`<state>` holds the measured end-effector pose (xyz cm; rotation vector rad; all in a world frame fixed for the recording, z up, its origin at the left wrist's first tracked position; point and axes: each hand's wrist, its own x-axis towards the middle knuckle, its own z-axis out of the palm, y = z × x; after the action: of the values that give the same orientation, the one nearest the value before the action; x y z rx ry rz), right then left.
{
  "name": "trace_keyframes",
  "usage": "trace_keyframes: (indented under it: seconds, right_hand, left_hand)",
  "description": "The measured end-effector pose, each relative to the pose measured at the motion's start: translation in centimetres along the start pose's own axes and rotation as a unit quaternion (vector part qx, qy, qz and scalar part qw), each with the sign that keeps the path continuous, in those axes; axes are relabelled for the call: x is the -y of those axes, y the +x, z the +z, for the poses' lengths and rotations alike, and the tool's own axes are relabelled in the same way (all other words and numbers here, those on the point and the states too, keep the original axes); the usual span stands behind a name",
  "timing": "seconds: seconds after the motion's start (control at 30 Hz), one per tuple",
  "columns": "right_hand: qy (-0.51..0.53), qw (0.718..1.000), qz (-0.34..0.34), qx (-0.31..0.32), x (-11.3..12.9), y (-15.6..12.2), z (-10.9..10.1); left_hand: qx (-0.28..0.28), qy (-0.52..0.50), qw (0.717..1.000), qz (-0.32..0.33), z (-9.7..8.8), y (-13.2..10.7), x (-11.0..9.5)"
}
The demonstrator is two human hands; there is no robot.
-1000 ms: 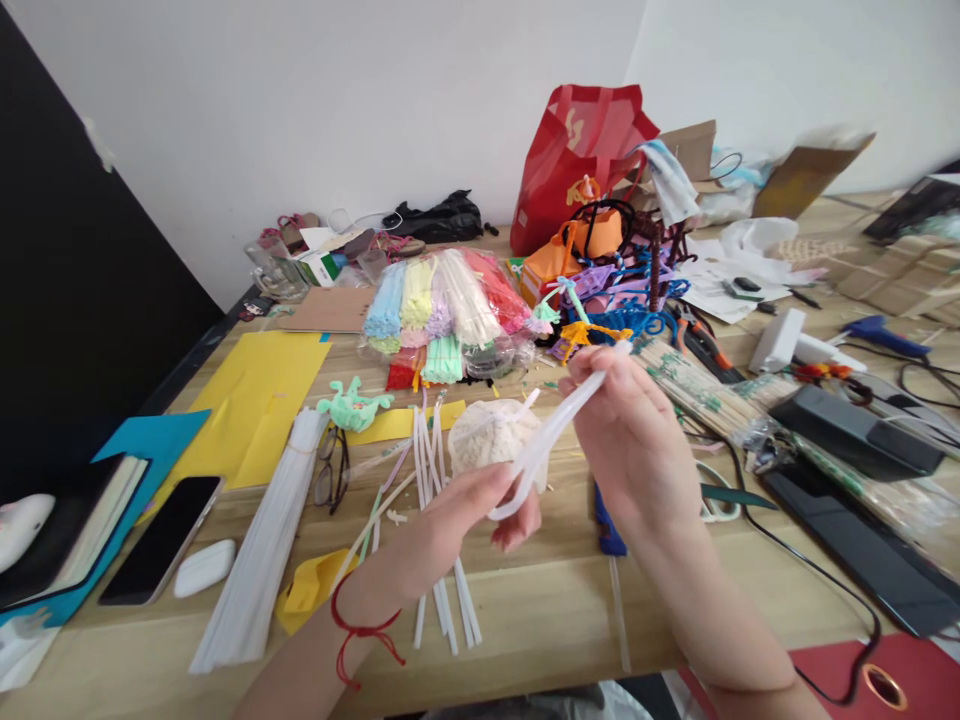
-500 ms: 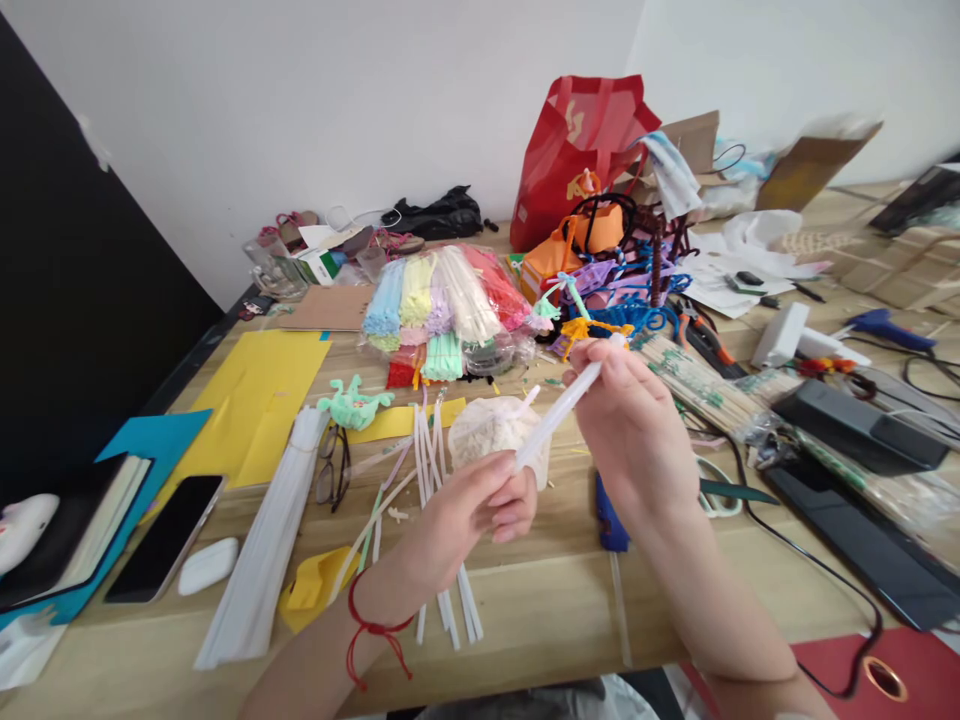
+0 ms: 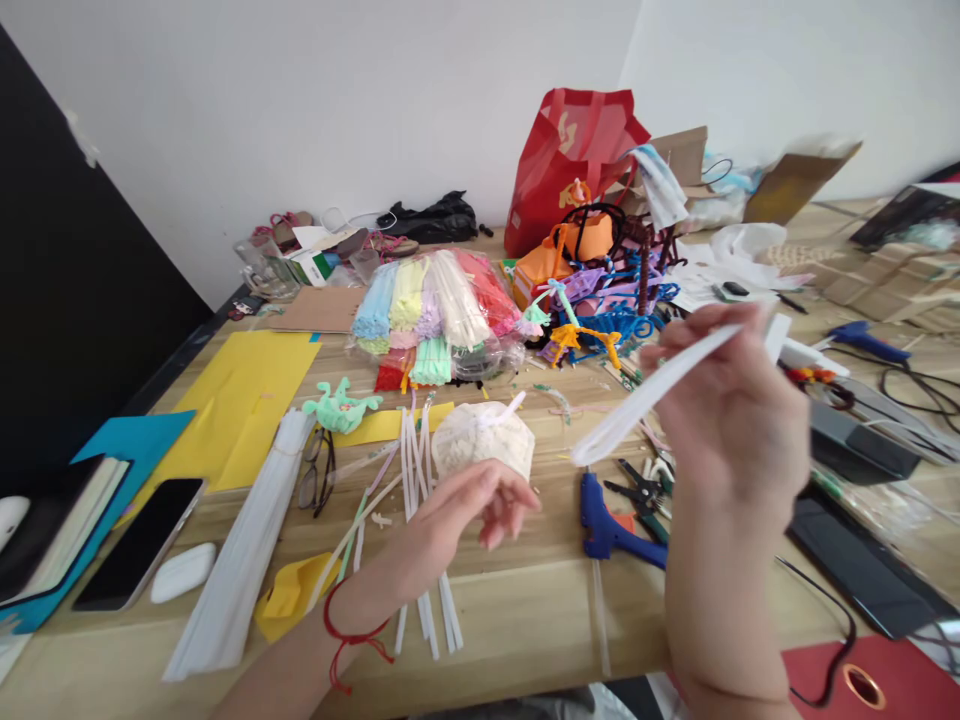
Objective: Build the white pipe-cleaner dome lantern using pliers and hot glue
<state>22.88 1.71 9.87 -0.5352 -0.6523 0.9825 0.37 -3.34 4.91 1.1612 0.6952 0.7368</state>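
Note:
My right hand [image 3: 731,415] is raised at the right, its fingers closed on a long white strip [image 3: 637,405] that slants down to the left. My left hand [image 3: 465,515] hovers lower over the table with loosely curled, parted fingers and nothing in it; a red string circles its wrist. Just beyond the left hand lies a white fluffy ball in a bag [image 3: 484,440]. A blue glue gun [image 3: 611,520] lies on the table between the two hands.
Loose white strips [image 3: 416,470] and a long white bundle [image 3: 240,555] lie on the wooden table [image 3: 525,610]. Coloured pipe-cleaner packs [image 3: 439,305], a red bag [image 3: 570,160], glasses [image 3: 315,470], a phone [image 3: 139,545], yellow paper [image 3: 247,400] and pliers [image 3: 637,485] surround them.
My left hand has let go of the white strip's lower end and dropped away. My right hand has carried the strip up and to the right.

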Motion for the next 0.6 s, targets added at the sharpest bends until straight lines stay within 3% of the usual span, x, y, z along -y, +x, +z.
trace_keyframes:
  seconds: [0.17, 0.33, 0.6]
  right_hand:
    - [-0.04, 0.993, 0.098, 0.061, -4.1, -3.0, 2.6]
    - [-0.034, 0.988, 0.127, 0.079, -5.3, -4.4, 3.4]
    - [-0.042, 0.987, 0.13, 0.079, -6.0, -4.5, 3.2]
  left_hand:
    - [0.065, -0.104, 0.991, -0.051, 0.4, 0.3, 0.2]
    - [0.099, -0.239, 0.963, -0.07, 0.3, 0.2, -0.3]
    - [0.012, -0.35, 0.934, -0.069, 0.4, 0.1, -1.2]
